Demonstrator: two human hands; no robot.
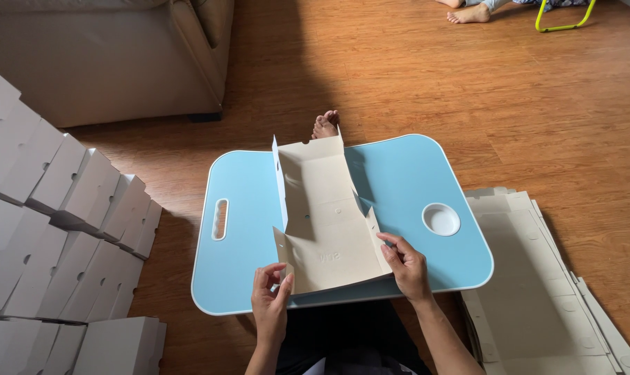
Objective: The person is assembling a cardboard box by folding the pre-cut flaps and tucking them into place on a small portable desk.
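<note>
Cardboard box blank [325, 222] pinched at its near corners, left hand [270, 298] and right hand [405, 267] fingers closed on the flaps. Best creased firmly along the scored lines, pressed flat against the blue tabletop [412, 173].

The near edge of the cardboard box blank [325, 229] hid part of the blue worktop [412, 180]. White folded boxes [58, 229] ran off the left edge, flat blanks [537, 278] off the right; a far foot [470, 12] was cut off at the top edge.
</note>
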